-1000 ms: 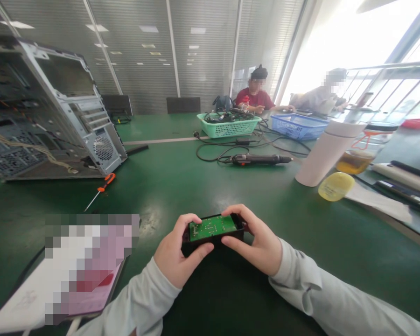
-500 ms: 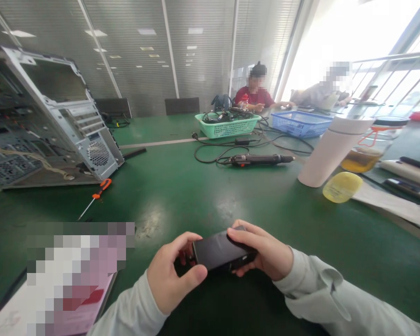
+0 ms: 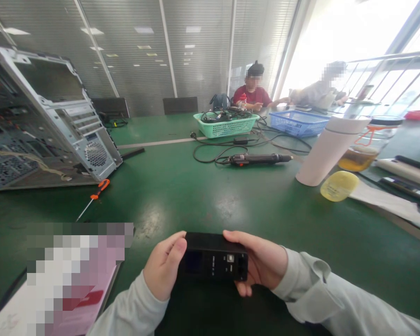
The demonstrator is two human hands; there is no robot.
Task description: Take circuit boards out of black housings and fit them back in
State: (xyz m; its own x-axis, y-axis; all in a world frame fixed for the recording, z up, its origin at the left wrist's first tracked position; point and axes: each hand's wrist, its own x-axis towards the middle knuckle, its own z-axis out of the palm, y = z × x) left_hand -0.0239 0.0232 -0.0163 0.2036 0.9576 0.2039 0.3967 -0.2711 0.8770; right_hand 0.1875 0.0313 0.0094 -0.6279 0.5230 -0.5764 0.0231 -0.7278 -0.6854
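Observation:
Close to my body, a black box-shaped electronic device (image 3: pixel 205 268) is held level between both hands, slightly above the green table. Its front panel faces me, with a dark display window at left, small white markings and a pale square socket or switch at right. My left hand (image 3: pixel 164 266) grips the left end, thumb at the upper front corner. At the right end, my right hand (image 3: pixel 262 261) is closed round the device, thumb along the top and fingertips showing under the lower edge. The fingers behind it are hidden.
An opened computer case (image 3: pixel 52 126) stands left, with an orange-handled screwdriver (image 3: pixel 100 189) before it. A corded electric screwdriver (image 3: pixel 261 159) lies ahead, near green (image 3: pixel 227 126) and blue baskets (image 3: pixel 297 123). A pale tumbler (image 3: pixel 331 151) stands right. Two people sit beyond.
The device has turned so its panel with the socket and markings now faces me instead of its smooth top. My left hand has closed onto its left end.

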